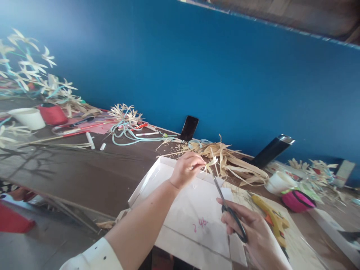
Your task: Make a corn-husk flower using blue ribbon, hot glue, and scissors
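Pinched between the fingertips of my left hand (189, 167) is a small pale flower (211, 162) with thin strip-like petals, much like dried husk. My right hand (247, 227) grips black-handled scissors (225, 202), fingers in the loops. Their blades point up toward the flower, with the tip just below it; whether they touch it I cannot tell. Both hands are over a shallow white cardboard box (194, 210) marked with red handwritten figures. Dried husks (239, 167) lie in a heap just behind the hands.
A phone (189, 128) leans against the blue wall. To the right are a yellow glue gun (271, 221), a white cup (280, 182), a pink pouch (298, 200) and a black flask (272, 151). Leftward stand finished-looking flowers (125, 114) on light-blue stems and another white cup (28, 118).
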Demonstrator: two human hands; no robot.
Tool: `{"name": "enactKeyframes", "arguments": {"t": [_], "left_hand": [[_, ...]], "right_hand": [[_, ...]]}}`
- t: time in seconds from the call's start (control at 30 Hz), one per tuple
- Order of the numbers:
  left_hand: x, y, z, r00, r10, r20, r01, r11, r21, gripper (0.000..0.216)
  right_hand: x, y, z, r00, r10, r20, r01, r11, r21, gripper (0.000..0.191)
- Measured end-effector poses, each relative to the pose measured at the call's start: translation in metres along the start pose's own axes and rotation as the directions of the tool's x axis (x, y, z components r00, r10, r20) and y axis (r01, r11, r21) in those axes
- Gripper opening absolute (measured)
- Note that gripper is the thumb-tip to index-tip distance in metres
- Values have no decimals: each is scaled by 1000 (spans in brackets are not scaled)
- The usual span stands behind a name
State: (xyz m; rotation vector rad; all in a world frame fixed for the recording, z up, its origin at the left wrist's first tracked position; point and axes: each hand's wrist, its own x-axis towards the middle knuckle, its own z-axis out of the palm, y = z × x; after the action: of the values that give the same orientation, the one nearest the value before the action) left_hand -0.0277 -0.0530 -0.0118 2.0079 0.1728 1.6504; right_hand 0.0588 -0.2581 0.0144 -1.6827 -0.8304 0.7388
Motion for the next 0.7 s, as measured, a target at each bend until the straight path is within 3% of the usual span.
{"name": "enactKeyframes", "arguments": {"t": [0.53,0.7], "left_hand": [[-1,-1,-1,998,53,20,-54,998,37,7],[-1,0,0,998,55,10,-56,998,37,7]], "right_hand": [[0,0,1,997,66,-27,-65,998,17,47],[0,3,-3,997,77,14,-77,997,7,48]]}}
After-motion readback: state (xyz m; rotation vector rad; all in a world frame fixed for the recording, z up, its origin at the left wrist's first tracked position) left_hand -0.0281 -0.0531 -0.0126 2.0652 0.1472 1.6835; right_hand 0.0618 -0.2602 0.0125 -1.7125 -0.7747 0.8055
